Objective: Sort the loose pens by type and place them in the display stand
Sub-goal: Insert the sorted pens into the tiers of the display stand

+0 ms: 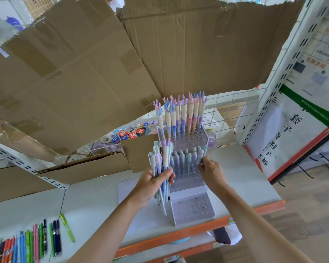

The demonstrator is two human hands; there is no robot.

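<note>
Currently the left hand (156, 179) has its grip clamped round a bundle of pastel pens, blue, lilac and white barrels with novelty caps (160, 162), held roughly upright with caps up and tips pointing down toward the white surface (95, 198). The bundle sits just left of the clear acrylic tiered display stand with rows of round holes (190, 186). The right hand (210, 170) is at the stand's middle tier, fingers curled at the right end of a row of mint and lilac pens with small figure caps (188, 158); it appears to pinch one pen there, though the contact is partly hidden by the fingers. The far, highest tier holds tall pens with white barrels and coral-shaped pink and blue tops (182, 114), all standing upright. The near, lowest tier shows open holes (194, 205). Key relation: the bundle's long axis runs near-vertical, parallel to the stand's holes, and lies to the left of the working right hand, near it. Judgement: the next pen would be drawn from the bundle by the right hand, a short leftward reach, then lowered tip-first. A separate spread of dark, green, red and blue pens (27, 242) lies flat at the near left of the surface, well apart from both hands.
</note>
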